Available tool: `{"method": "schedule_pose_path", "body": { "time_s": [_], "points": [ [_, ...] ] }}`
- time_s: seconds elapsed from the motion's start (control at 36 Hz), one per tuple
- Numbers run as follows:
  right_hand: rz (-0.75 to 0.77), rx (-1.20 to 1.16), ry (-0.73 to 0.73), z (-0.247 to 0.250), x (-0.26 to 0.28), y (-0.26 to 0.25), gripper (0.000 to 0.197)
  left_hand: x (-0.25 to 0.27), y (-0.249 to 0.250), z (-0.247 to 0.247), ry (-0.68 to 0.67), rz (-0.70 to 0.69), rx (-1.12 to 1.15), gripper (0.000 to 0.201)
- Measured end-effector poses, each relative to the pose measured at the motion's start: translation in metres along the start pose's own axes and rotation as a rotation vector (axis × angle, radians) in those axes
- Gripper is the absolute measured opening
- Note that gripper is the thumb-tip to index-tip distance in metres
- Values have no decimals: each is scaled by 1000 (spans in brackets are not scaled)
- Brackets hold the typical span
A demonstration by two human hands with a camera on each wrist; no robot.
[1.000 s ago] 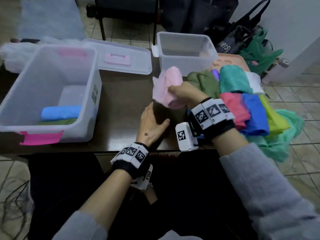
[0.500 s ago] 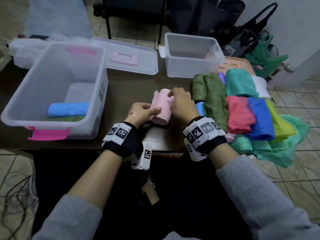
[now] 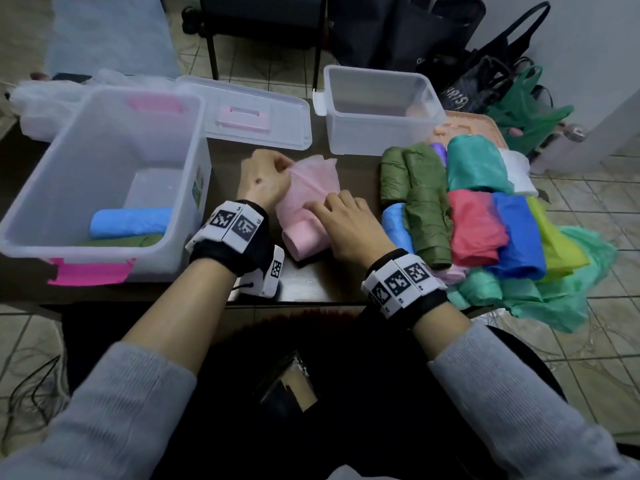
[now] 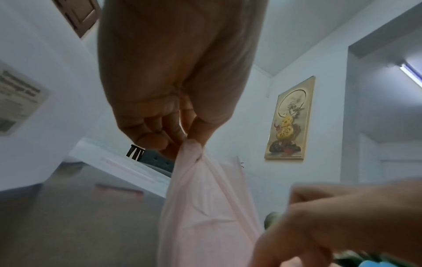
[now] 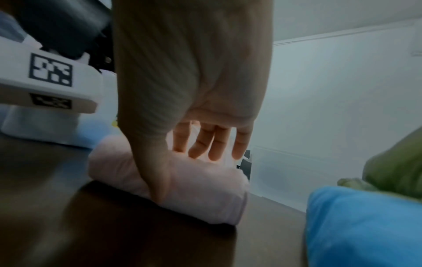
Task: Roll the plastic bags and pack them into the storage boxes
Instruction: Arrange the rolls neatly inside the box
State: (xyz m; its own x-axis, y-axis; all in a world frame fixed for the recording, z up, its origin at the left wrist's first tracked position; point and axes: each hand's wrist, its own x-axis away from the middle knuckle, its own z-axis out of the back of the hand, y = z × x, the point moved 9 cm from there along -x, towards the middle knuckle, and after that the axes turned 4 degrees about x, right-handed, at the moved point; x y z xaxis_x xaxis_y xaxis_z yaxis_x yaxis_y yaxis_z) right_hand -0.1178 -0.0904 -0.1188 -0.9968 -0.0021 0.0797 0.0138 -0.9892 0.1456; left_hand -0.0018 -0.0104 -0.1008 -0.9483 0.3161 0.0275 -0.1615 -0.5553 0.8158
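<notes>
Two hands on one pink bag (image 3: 308, 202), mid-table between the large storage box (image 3: 104, 168) and the pile of folded bags (image 3: 485, 216). Left hand (image 3: 265, 181) pinches the bag's far loose edge between thumb and curled fingers; the left wrist view shows the film pulled taut from that pinch. Right hand (image 3: 349, 223) lies flat, fingers straight, pressing down on the rolled part, thumb tucked against the near side of the roll per the right wrist view.

Risks as I read them:
- Film is thin and slippery. If the left pinch pulls harder than the right palm holds, the roll probably skids along the table (image 3: 311, 282) instead of tightening.
- If the pinch slips, the tail goes slack and the roll likely springs loose. Trapped air would make that worse.
- Pinch sits at one corner, so tension looks uneven. The roll may cone out and end up longer on one side.
- Right wrist sits just beside the blue bag (image 3: 398, 226) and olive bag (image 3: 426, 202) in the pile. A sideways move could drag those off their stack.

Large box already holds a blue roll (image 3: 131, 221) with something green under it. Small storage box (image 3: 381, 109) at the back looks unfilled, though I can't see all of its floor.
</notes>
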Motion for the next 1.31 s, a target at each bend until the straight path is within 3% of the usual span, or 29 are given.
{"method": "schedule_pose_path", "body": {
  "time_s": [0.08,0.17,0.19,0.25,0.31,0.36,0.5,0.67,0.97,1.31],
  "points": [
    [-1,-27,-35,-6,2,-2,53,-8,6,9,73,-52,-39,27],
    [12,-77,-49,-8,1,-3,51,-4,28,12,213,-255,-226,25],
    [21,-90,-68,-10,0,-4,53,0,35,6,195,-321,-270,22],
    [46,-93,-123,-14,-1,-5,61,3,31,-23,-12,-355,-321,21],
    [54,-60,-176,-15,-2,-6,68,4,8,-56,-268,-272,-448,28],
    [54,-9,-211,-16,-2,-6,68,7,-14,-74,-433,-181,-534,34],
    [36,2,-287,-20,-4,-2,62,13,-22,-82,-549,-193,-456,44],
    [7,-198,-351,-27,-4,-4,74,10,-30,-95,-684,-198,-536,56],
    [-26,-290,-245,-29,-2,-16,65,5,-33,-102,-735,-248,-618,64],
    [-70,-351,-210,-32,3,-10,45,10,-23,-98,-738,-251,-690,54]
  ]
}}
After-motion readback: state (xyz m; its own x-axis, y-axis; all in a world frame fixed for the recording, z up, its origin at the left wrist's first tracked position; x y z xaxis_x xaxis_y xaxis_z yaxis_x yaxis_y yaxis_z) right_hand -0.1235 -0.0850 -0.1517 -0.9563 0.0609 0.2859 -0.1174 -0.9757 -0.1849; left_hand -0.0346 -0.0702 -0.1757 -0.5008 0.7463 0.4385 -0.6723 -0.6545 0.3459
